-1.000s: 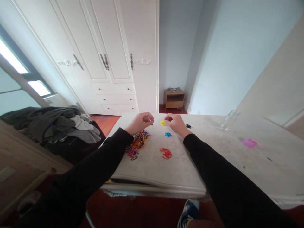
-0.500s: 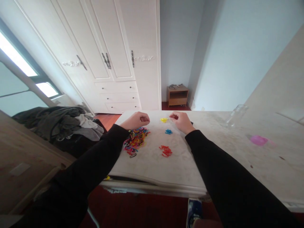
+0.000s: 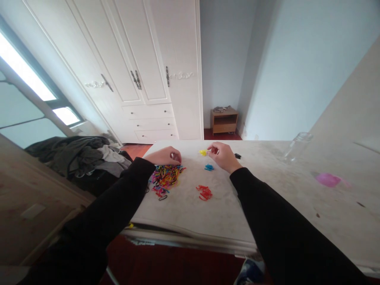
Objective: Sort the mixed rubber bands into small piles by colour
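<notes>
A mixed heap of small rubber bands (image 3: 166, 176) in many colours lies on the left of the pale table. My left hand (image 3: 170, 155) is over the heap's far edge, fingers curled down and closed at the tips; what they pinch is too small to make out. At the far side, my right hand (image 3: 221, 155) has its fingertips pinched together at the edge of a small yellow pile of bands (image 3: 202, 152). Any band between them cannot be made out. Nearer are a blue pile of bands (image 3: 209, 167) and a red pile of bands (image 3: 204, 192).
Several black bands (image 3: 238, 156) lie just right of my right hand. Farther right on the table (image 3: 267, 198) are a clear glass jar (image 3: 298, 146) and a pink balloon-like object (image 3: 328, 179). Dark clothes (image 3: 68, 156) are heaped left of the table; a white wardrobe (image 3: 154, 87) stands behind.
My left hand has lowered toward the mixed heap. My right hand has shifted slightly left, its fingertips now at the yellow pile, and the black bands show more fully. The view has shifted a little.
</notes>
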`<state>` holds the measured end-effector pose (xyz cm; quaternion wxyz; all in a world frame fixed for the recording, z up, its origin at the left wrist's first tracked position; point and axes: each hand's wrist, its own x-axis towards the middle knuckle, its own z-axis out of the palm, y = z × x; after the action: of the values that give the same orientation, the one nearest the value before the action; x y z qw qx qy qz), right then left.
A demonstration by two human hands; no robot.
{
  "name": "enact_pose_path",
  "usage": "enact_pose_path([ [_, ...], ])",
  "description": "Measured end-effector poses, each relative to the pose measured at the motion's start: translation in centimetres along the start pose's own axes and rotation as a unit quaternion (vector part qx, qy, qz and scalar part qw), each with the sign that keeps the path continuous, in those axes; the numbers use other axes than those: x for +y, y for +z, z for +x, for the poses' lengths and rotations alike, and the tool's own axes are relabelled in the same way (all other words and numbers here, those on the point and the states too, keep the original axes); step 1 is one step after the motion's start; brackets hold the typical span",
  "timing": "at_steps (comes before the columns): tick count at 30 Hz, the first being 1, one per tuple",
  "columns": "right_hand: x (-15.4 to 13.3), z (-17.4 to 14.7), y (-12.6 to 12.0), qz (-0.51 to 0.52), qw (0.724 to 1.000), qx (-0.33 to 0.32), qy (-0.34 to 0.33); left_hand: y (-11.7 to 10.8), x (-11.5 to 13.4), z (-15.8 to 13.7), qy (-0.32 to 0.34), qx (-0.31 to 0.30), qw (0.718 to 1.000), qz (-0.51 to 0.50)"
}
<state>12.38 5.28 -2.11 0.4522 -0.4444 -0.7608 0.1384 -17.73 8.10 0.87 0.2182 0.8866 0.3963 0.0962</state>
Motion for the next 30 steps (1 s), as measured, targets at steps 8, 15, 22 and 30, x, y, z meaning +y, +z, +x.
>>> enact_pose_path([
  [8, -0.6, 0.0, 0.2, -0.019, 0.999, -0.026, -0.033, 0.4, -0.3, 0.1, -0.011, 0.001, 0.999, -0.038],
  [15, -0.7, -0.2, 0.6, -0.021, 0.999, -0.032, -0.037, 0.6, 0.1, 0.1, -0.005, 0.031, 0.992, -0.119],
  [22, -0.6, -0.3, 0.7, -0.031, 0.998, -0.045, -0.036, 1.0, 0.8, 0.2, 0.013, 0.057, 0.971, -0.23],
  [30, -0.6, -0.4, 0.7, -0.019, 0.997, -0.054, -0.049, 1.3, 1.5, 0.3, 0.017, 0.125, 0.958, -0.258],
])
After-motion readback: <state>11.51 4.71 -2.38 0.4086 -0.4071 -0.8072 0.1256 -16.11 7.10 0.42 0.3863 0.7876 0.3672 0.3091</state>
